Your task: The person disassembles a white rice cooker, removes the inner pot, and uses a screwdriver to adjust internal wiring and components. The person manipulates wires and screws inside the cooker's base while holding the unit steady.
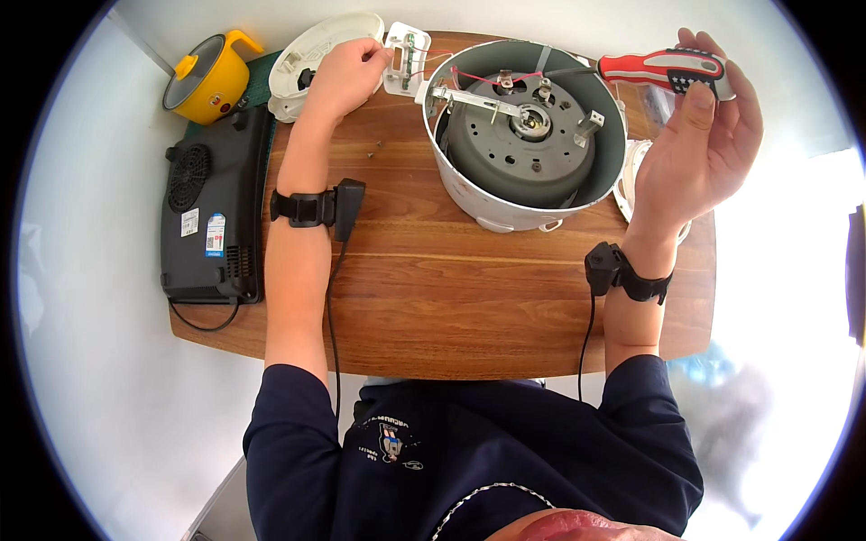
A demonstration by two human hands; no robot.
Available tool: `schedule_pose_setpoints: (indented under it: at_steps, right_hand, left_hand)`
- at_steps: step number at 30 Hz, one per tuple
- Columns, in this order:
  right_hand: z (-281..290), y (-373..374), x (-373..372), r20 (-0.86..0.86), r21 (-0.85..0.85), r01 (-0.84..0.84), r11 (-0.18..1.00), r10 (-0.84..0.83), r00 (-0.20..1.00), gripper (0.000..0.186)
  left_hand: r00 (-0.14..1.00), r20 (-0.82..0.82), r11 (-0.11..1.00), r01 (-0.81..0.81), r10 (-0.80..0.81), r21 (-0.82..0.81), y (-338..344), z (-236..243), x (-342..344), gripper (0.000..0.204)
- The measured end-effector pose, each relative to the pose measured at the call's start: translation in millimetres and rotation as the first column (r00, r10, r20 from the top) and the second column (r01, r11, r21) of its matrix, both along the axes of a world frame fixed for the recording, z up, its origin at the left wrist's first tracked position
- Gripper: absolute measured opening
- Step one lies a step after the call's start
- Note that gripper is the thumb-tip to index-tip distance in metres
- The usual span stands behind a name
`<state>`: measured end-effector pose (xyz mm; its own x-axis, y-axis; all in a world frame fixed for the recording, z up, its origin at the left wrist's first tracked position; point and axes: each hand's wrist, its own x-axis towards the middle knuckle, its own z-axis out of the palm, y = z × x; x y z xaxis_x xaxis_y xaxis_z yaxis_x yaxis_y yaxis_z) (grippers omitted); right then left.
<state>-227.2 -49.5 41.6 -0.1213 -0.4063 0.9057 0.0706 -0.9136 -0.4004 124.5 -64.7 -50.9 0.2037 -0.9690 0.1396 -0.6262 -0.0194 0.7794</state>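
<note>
My right hand (708,144) holds a screwdriver (654,68) with a red, white and dark handle, thumb against its end. The shaft points left over the rim of a round grey appliance shell (487,203), which looks like an upturned rice cooker body. Inside sit a grey metal disc (505,149), a metal strip (474,99) running to its centre, and red wires (478,79). My left hand (350,77) is closed at the edge of a small white panel (394,83) carrying a green circuit board; wires lead from it toward the shell. Its fingertips are partly hidden.
Behind my left hand lies a white oval lid (311,54). At the left are a yellow pot (212,86) and a black upturned cooktop (203,239) with a cord. Small screws (371,155) lie on the wooden table (451,307). A white ring-shaped part (624,194) is right of the shell.
</note>
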Motion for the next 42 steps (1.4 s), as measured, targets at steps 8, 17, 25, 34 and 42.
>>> schedule_pose_setpoints:
  at_steps: [8,17,25,34,42]
  right_hand:
    - [11.1,0.9,-5.5,-0.077,-0.019,0.062,0.998,-0.064,0.995,0.033]
    - [21.6,8.8,-0.7,-0.126,-0.024,0.187,0.982,-0.188,0.974,0.035]
    - [36.9,25.8,13.3,-0.188,-0.023,0.518,0.855,-0.512,0.838,0.038]
    - [43.1,30.0,10.0,-0.136,0.157,0.399,0.904,-0.38,0.915,0.039]
    - [25.4,7.2,4.4,-0.162,-0.028,0.351,0.936,-0.351,0.922,0.036]
  left_hand:
    - [0.993,-0.109,0.998,0.055,-0.054,0.012,4.2,11.5,-4.2,0.031]
    - [0.968,-0.229,0.995,0.098,-0.102,-0.03,8.2,12.6,-4.1,0.029]
    - [0.944,-0.307,0.992,0.111,-0.125,-0.062,14.7,18.8,-11.1,0.028]
    - [0.931,-0.338,0.991,0.122,-0.135,-0.06,14.0,20.7,-17.7,0.03]
    - [0.908,-0.397,0.985,0.082,-0.136,-0.149,16.9,22.9,-28.0,0.028]
